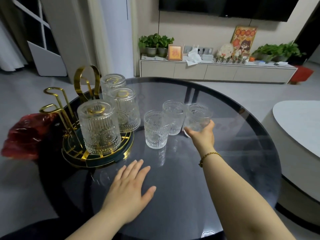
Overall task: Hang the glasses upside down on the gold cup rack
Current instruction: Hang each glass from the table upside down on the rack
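The gold cup rack [72,149] stands at the left of the round dark glass table [242,153]. Three embossed clear glasses hang upside down on its prongs: one in front [98,127], one in the middle [125,110], one behind [113,82]. Two gold prongs [52,99] on the rack's left side are bare. Two glasses stand upright on the table, a near one [155,130] and a farther one [174,116]. My right hand [202,134] grips a third upright glass [198,116] around its base. My left hand [129,189] lies flat on the table, fingers spread.
A red crumpled bag [26,134] lies left of the rack, past the table's edge. A white curved sofa or table [297,123] is at the right. A low cabinet [216,71] with plants and frames runs along the far wall.
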Motion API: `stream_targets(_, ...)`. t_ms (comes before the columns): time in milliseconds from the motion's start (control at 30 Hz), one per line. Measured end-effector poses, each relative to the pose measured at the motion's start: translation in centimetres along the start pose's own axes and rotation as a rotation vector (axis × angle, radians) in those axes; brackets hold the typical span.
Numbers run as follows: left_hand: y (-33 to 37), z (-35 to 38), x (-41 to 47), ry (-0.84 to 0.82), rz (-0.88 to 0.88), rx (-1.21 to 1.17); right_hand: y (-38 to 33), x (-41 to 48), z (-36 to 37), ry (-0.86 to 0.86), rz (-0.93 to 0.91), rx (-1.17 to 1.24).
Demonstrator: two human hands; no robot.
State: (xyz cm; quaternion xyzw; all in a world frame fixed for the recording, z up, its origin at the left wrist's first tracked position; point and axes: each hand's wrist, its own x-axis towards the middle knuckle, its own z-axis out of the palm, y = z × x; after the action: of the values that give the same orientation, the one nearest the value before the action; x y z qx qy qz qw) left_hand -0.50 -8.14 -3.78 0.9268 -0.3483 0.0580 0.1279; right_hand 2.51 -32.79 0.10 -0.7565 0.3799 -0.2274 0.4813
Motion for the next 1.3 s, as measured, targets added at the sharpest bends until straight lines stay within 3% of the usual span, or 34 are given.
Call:
stream_targets(333, 0.6, -1.1, -0.1, -0.043, -0.009, -0.047, -2.6, -2.4, -3.7, 0.007, -0.134, 0.209)
stream_targets(500, 0.9, -1.5, -0.2, -0.01, 0.007, -0.056, -7.1, -4.6, -7.2, -0.07, -0.301, 0.125)
stream_targets(767, -2.3, -6.2, -2.4, 0.383, 0.14, -0.452, -16.3, -8.6, -7.6, -0.255, -0.307, 0.095)
stream_targets(867, -5.0, -9.3, -2.6, 0.592, 0.098, -0.454, -19.6, -9.9, -6.3, -0.333, -0.327, 0.06)
stream_targets(1000, -9.0, -12.5, -1.9, 0.743, 0.004, -0.361, -23.5, -11.1, -3.4, -0.375, -0.425, -0.035)
stream_targets(1133, -12.1, -13.8, 0.1, 0.674, -0.07, -0.195, -26.9, -11.4, -0.4, -0.37, -0.479, -0.074)
stream_targets(1300, -14.3, -13.5, 2.5, 0.575, -0.004, -0.117, -31.1, -11.3, 3.6, -0.424, -0.592, -0.214)
